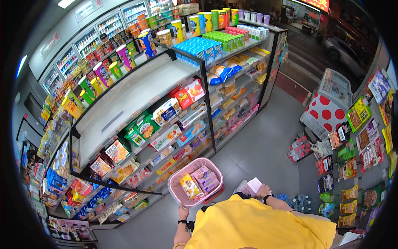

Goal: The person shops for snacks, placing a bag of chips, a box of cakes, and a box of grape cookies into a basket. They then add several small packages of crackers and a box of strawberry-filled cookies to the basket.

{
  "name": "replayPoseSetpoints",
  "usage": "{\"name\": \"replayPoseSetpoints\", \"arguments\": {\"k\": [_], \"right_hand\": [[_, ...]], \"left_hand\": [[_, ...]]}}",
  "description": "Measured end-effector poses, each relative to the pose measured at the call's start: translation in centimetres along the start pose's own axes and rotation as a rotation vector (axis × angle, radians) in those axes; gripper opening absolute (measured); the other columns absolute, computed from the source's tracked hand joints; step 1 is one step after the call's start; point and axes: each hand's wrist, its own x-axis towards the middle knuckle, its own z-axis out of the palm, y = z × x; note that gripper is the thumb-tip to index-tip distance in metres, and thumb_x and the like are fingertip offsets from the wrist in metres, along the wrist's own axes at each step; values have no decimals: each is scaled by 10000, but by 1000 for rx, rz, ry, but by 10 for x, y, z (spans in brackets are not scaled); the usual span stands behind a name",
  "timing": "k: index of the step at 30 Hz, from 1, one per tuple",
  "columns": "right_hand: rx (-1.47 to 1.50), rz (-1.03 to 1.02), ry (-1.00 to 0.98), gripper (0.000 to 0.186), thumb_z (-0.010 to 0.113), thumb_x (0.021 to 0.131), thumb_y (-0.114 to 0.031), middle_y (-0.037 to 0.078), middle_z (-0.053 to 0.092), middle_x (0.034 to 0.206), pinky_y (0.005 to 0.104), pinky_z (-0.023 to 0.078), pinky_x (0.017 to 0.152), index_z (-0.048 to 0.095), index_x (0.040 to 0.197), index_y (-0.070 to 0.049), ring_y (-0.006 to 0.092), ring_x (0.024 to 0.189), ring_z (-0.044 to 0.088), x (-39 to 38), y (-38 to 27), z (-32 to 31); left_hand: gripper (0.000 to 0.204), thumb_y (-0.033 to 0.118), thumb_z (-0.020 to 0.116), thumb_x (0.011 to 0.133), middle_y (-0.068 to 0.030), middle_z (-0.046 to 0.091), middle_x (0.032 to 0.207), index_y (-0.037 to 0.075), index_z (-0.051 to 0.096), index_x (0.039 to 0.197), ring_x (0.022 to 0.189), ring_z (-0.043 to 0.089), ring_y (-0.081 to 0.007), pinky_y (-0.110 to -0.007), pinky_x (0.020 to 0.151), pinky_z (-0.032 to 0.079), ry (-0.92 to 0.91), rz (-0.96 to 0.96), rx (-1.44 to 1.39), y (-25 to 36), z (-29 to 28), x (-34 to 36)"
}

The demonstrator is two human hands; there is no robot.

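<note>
Where stocked shelves point(132, 111) flank grey tiles point(245, 139), the left hand point(183, 212) grips a pink basket point(178, 176), the right hand point(264, 191) seemingly paper point(252, 185).

A red-dotted freezer point(327, 106) stands near bottled drinks point(299, 148) and snack bags point(359, 113).

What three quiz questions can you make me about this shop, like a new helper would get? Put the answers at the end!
1. True or false: the pink basket is empty.
2. Which of the person's grips is nearer the basket?
3. The freezer has dots of which colour? A) blue B) red C) green

Key:
1. False: packs lie inside.
2. The left grip.
3. B
</note>
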Motion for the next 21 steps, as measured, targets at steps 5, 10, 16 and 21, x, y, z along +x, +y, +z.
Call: {"name": "replayPoseSetpoints", "arguments": {"k": [5,10,16,21], "right_hand": [[-3,-28,-35,1031,859,456,-314,196,406,1305,507,294,1029,313,1289,-48,366,1261,356,-10,-15,-17],[-62,-9,42,1045,891,421,-328,161,432,1297,508,299,1034,337,1269,-71,333,1255,372,6,-14,-12],[2,-133,-66,1069,911,411,-342,189,448,1321,568,301,1021,365,1282,-47,345,1274,383,29,-26,-39],[513,-490,-62,754,868,475,-86,166,646,1024,334,527,813,493,1107,79,235,919,648,26,-79,-72]], "left_hand": [[726,323,662,771,-309,479,1232,21,389,1371,1152,462,-426,-428,997,386,16,94,-33,-34,13,14],[597,201,650,777,-255,510,1202,23,449,1310,1065,527,-380,-422,937,434,107,85,-55,13,-4,-1],[329,134,715,698,-150,619,958,24,587,981,837,627,-270,-366,782,508,186,-162,-129,-54,13,-53],[214,88,749,648,-66,645,718,54,621,816,704,643,-193,-315,691,521,47,-379,-203,-93,24,-109]]}}
